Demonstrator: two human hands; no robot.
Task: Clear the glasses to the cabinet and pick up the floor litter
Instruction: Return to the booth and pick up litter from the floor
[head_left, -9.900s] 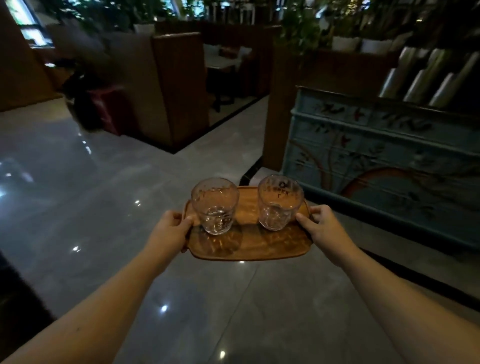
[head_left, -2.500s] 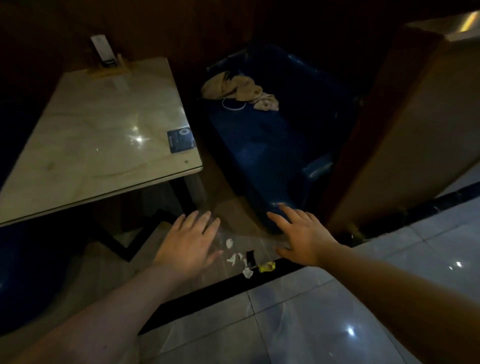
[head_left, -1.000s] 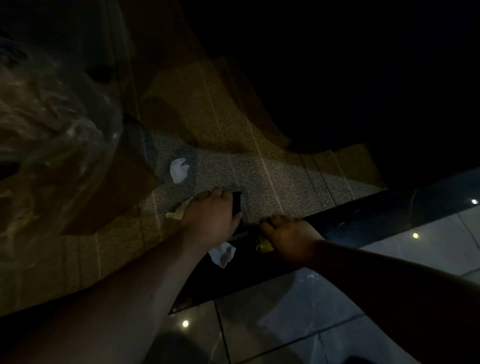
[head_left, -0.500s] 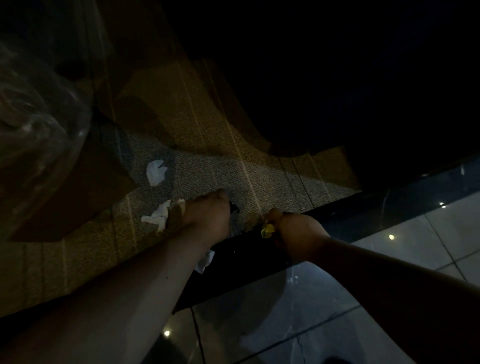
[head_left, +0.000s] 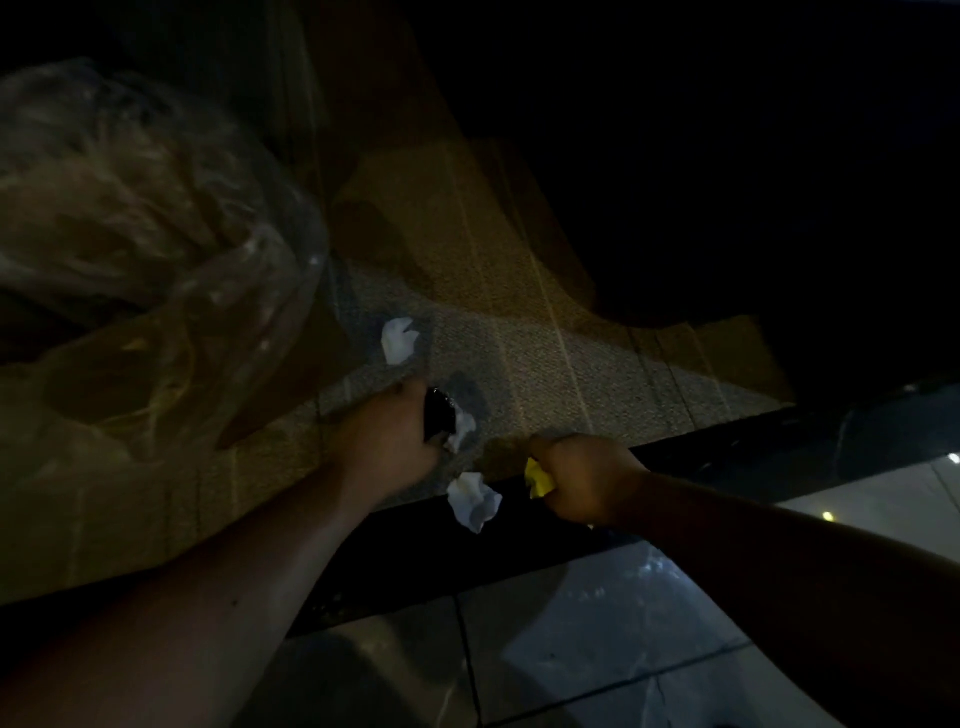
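left hand (head_left: 392, 441) is closed on a black scrap (head_left: 438, 415) and a white bit over the carpet (head_left: 571, 374); right hand (head_left: 584, 480) pinches a yellow wrapper (head_left: 537, 478) at the dark border strip (head_left: 727, 452). loose white paper (head_left: 474, 501) lies between them on that edge, another white piece (head_left: 397, 339) sits farther in beside the clear bag (head_left: 156, 249).

No text, label, brand, number or sign can be read anywhere in the head view. The yellow wrapper (head_left: 537, 478) gripped at about 4 o'clock from centre and the black packet (head_left: 438, 418) held at about 6 o'clock from centre are seen too dimly and too blurred for any print to be made out.
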